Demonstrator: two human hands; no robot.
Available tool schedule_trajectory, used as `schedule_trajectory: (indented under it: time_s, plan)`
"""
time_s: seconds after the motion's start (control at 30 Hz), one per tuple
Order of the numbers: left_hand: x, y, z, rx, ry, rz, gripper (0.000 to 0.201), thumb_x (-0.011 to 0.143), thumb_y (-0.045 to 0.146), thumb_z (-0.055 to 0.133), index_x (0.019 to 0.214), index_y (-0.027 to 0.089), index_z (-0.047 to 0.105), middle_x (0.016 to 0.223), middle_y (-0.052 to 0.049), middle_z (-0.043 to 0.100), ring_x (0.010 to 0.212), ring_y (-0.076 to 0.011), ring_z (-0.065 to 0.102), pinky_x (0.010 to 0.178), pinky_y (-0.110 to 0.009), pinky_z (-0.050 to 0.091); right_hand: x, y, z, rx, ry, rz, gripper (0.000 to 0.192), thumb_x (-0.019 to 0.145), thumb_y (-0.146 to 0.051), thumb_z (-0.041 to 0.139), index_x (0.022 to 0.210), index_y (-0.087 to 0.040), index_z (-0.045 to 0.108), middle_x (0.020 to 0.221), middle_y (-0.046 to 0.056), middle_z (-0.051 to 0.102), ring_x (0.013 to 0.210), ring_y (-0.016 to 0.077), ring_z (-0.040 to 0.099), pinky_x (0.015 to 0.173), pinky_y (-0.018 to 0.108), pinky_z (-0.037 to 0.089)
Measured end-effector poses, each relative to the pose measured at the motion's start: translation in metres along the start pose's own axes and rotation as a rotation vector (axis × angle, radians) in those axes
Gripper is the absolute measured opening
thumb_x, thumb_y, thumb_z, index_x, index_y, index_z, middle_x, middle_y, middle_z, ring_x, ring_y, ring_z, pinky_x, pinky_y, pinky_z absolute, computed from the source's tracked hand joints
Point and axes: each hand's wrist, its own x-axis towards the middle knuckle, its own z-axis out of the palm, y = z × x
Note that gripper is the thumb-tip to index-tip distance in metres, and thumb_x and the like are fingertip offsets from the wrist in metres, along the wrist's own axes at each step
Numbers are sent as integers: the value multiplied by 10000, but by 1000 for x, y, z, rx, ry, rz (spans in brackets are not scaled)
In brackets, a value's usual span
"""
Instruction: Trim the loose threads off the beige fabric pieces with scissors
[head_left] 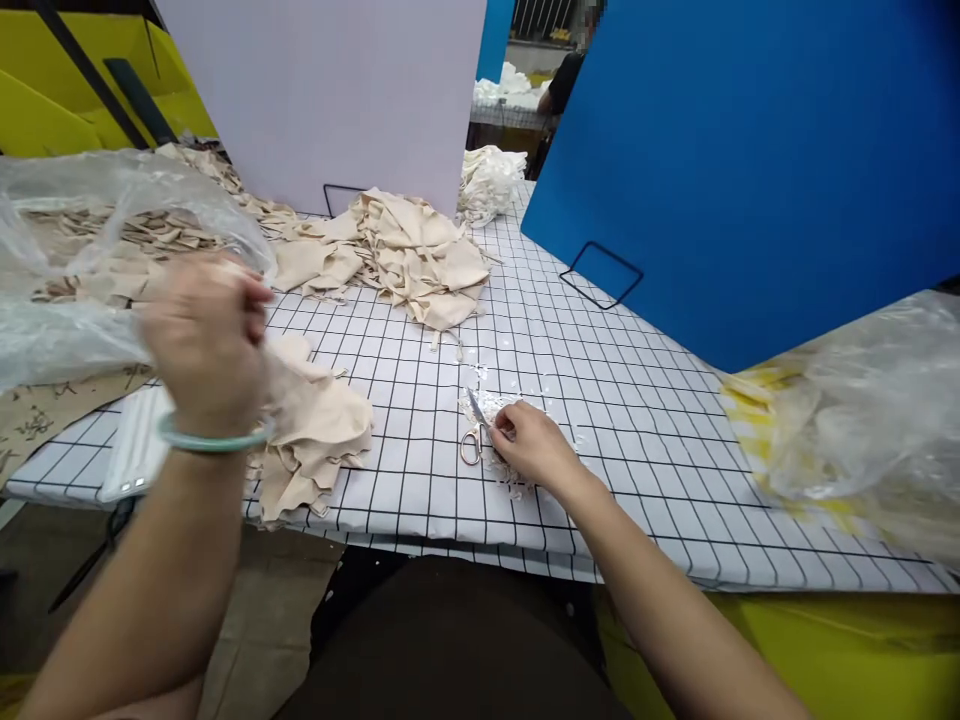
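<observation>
My right grip (529, 440) closes on scissors (474, 430) lying blade-away on the bench (600, 400); left grip (206, 335), blurred, clutches cloth (315, 430).

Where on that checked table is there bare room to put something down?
The widest bare patch of the checked table lies between the right hand at the scissors and the blue board. The left side is crowded: left hand, beige cloth pieces, plastic bag.

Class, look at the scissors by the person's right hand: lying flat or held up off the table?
Lying flat: the scissors rest on the gridded cloth, right hand touching them.
</observation>
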Motion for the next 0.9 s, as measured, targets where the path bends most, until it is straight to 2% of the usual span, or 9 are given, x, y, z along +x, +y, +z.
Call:
schedule_trajectory:
  time_s: [0.07,0.17,0.27,0.37,0.5,0.6,0.73,0.8,0.9]
  plan:
    - [-28,-12,26,43,-128,23,290,965,93,494,718,129,640,843,-4,577,629,-56,473,534,-272,312,5,-3,0,-30,-53,10,102,825,-156,580,731,-195,580,846,59,648,792,209,598,646,307,427]
    - [-76,-21,52,28,-348,-116,287,973,151,462,738,156,626,907,-47,585,710,-111,524,564,-269,397,10,-8,-3,-55,-142,22,110,770,-108,585,706,-196,575,830,47,654,746,185,587,606,279,398]
    - [-112,-20,58,18,-556,-231,298,984,200,440,743,171,612,894,-58,579,787,-153,551,647,-284,457,14,-5,-10,-73,-206,29,137,719,-67,602,731,-202,580,828,33,654,727,169,583,578,257,374]
    - [-131,-19,58,26,-699,-287,309,985,231,432,729,177,597,865,-56,570,850,-177,570,750,-307,482,14,0,-12,-108,-210,49,164,697,-45,607,722,-198,556,826,46,643,719,173,570,568,258,347]
    - [-140,-23,62,53,-777,-348,323,980,268,418,719,179,588,886,-67,579,905,-195,592,816,-324,488,7,1,-13,-116,-186,59,208,709,-49,596,630,-204,481,711,28,604,652,166,535,540,265,318]
    - [-137,-24,67,74,-829,-420,332,967,288,424,705,181,597,1045,-106,627,1087,-234,600,923,-365,484,-5,1,-22,-86,-106,48,169,772,-85,567,684,-210,496,746,14,610,667,156,544,556,259,356]
    - [-128,-17,80,-15,-945,-517,326,947,321,487,709,192,667,1238,-106,653,1321,-286,509,1062,-428,436,-16,1,-31,185,43,-51,76,818,-161,569,768,-217,563,729,-3,597,625,138,540,562,259,427]
    - [-126,-14,88,-98,-972,-540,348,948,357,507,703,191,689,1107,-111,700,1184,-282,595,973,-415,494,-16,-1,-27,298,135,-139,56,818,-168,569,790,-215,581,723,2,598,623,143,550,567,271,455]
    - [-127,-15,94,-172,-903,-637,372,962,401,501,738,177,696,795,-75,682,775,-198,620,689,-315,514,-11,-5,-13,267,287,-215,76,838,-144,540,823,-212,572,774,30,621,671,161,579,598,295,483]
